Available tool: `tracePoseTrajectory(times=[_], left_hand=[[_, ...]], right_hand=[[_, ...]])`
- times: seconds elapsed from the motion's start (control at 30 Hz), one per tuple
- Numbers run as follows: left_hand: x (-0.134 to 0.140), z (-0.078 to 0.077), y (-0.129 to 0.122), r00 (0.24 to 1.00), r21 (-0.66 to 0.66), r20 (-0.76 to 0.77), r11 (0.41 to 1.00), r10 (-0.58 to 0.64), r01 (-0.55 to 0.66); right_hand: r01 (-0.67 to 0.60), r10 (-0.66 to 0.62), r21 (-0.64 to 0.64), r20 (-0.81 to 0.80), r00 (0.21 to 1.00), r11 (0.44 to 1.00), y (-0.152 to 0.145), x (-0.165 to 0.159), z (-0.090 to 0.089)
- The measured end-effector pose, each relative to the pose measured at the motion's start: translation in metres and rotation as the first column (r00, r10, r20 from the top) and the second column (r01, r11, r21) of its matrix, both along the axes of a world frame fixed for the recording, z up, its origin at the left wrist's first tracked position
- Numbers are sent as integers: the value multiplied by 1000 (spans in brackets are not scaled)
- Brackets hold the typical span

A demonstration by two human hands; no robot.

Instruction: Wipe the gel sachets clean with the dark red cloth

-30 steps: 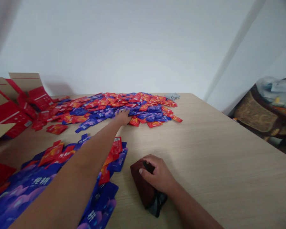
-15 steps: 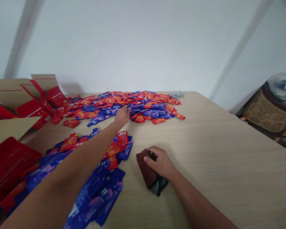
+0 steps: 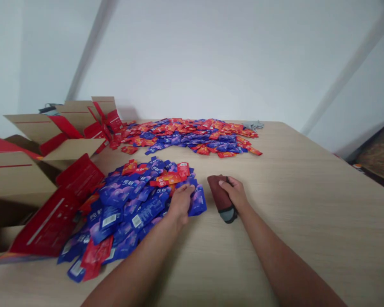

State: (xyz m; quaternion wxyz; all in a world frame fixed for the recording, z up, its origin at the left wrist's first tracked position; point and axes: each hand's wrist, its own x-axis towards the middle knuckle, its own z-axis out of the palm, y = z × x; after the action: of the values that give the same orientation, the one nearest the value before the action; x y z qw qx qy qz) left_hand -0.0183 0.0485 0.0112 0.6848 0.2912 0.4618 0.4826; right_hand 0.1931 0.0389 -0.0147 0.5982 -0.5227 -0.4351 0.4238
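Observation:
My right hand point(image 3: 237, 194) is closed around a folded pair of socks point(image 3: 219, 192), brown-red with a dark band and a grey end, just above or on the table. To its left, my left hand point(image 3: 182, 202) pinches a blue packet point(image 3: 198, 199) between thumb and fingers. That packet hangs at the right edge of the near heap of blue and red packets point(image 3: 147, 209), partly covered by the hand. Between the socks and the blue packet is a narrow gap.
Along the back of the table point(image 3: 294, 183) spreads a long pile of red and blue packets point(image 3: 192, 137), with a small grey bundle point(image 3: 254, 125) at its right end. Open red cardboard boxes point(image 3: 48, 226) stand on the left. A wall point(image 3: 227, 59) rises behind.
My left hand has come back from the far pile to beside the socks, now with a blue packet in it. My right hand keeps hold of the socks. The view has shifted left.

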Motion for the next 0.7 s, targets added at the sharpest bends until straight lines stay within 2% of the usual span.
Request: tracePoseTrajectory(times=[0.13,0.2,0.27,0.33,0.43,0.5,0.6,0.67,0.7], left_hand=[[9,-6,-13,997,-130,71,991,-14,23],[9,-4,-16,978,-166,200,981,-65,100],[8,-3,-20,918,-163,380,969,-111,184],[7,-5,-24,862,-128,486,964,-144,233],[7,-10,-28,895,-54,416,978,-163,203],[9,-13,-28,926,4,339,984,-166,175],[13,-13,-27,935,79,292,979,-201,186],[14,-13,-27,934,102,282,975,-220,199],[15,-13,-27,933,107,282,973,-225,202]], right_hand=[[11,-11,2,-34,999,1000,-4,-2,-1],[10,-9,9,-32,999,1000,-4,-3,-2],[22,-21,17,-60,998,1000,-2,-3,-3],[63,-61,15,-117,991,998,-1,-3,-4],[116,-115,-7,-199,973,993,0,-2,-3],[96,-94,-4,-207,974,995,-2,-4,0],[-11,15,73,-54,998,997,-9,-10,7],[-111,82,165,170,982,980,-16,-17,13],[-168,99,215,296,950,962,-20,-21,15]])
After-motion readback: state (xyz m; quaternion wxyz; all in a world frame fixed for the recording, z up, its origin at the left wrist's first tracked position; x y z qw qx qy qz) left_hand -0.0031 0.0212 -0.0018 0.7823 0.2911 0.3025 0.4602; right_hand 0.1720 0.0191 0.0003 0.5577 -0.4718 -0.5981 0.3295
